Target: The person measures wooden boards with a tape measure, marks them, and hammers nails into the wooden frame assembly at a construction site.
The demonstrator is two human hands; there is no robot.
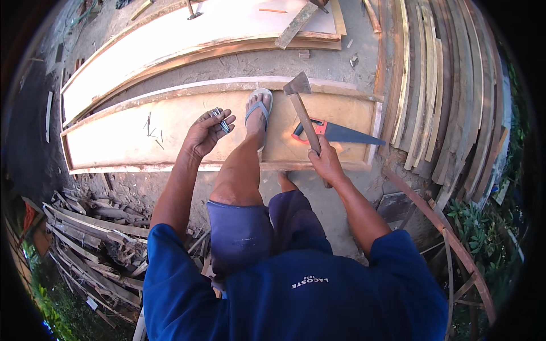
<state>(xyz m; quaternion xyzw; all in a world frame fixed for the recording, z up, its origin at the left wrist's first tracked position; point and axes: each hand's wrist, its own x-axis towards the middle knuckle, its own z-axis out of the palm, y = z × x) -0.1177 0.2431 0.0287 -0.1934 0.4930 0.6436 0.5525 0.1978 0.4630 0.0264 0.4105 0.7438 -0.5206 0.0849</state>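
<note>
Several nails (220, 120) are pinched in the fingers of my left hand (206, 132), held above a long wooden-framed panel (193, 119). My right hand (327, 162) grips the wooden handle of a hatchet (297, 85), its metal head pointing up and away from me. Beneath the hatchet a handsaw (347, 134) with an orange-and-black handle lies on the panel. A few loose nails (154, 136) are scattered on the panel to the left. My foot in a flip-flop (259, 113) rests on the panel between my hands.
Beyond lies a second, pale framed panel (170, 48) with a pencil (273, 10), a short board (296, 25) and a hammer (194, 15) on it. Long timber strips (449, 79) are stacked at the right. Scrap wood (96, 238) heaps up at the lower left.
</note>
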